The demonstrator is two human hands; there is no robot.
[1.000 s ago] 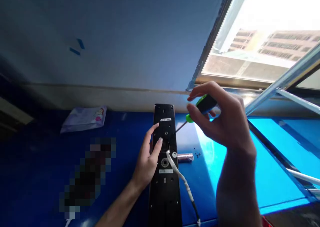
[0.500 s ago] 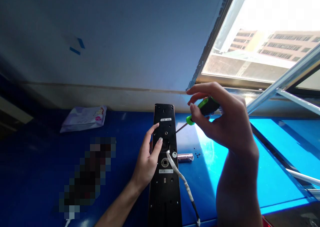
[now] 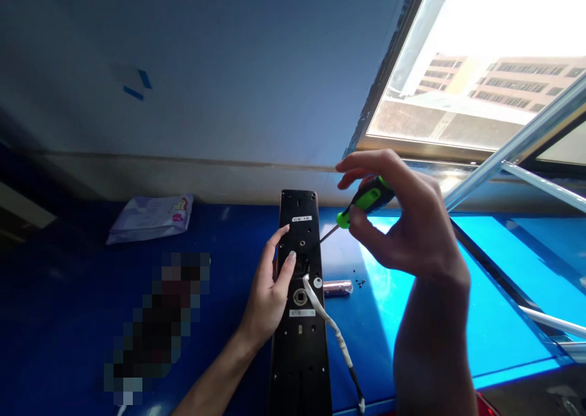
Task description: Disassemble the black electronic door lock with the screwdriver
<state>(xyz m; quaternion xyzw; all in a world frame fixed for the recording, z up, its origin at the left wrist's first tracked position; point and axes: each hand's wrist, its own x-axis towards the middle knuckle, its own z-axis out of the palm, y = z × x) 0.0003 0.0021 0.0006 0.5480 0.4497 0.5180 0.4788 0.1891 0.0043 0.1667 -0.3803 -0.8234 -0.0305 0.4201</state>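
Observation:
A long black lock panel (image 3: pixel 300 337) lies flat on the blue table (image 3: pixel 68 318), its far end near the wall. My left hand (image 3: pixel 270 288) rests on the panel's left side, fingers stretched flat along it. My right hand (image 3: pixel 403 221) grips a green and black screwdriver (image 3: pixel 361 202) by the handle. The thin shaft slants down and left, with its tip at the panel's right edge near the upper screw holes. A white wrapped cable (image 3: pixel 332 330) runs from the panel's middle toward the near table edge.
A small pink cylinder (image 3: pixel 337 289) and several tiny dark screws (image 3: pixel 361 280) lie just right of the panel. A white packet (image 3: pixel 149 218) sits by the wall at the left. A pixelated dark object (image 3: pixel 155 324) lies to the left. An open window frame (image 3: pixel 508 160) stands at the right.
My right hand's fingers have shifted round the screwdriver handle, which has moved slightly left. My left hand and the panel stay where they were.

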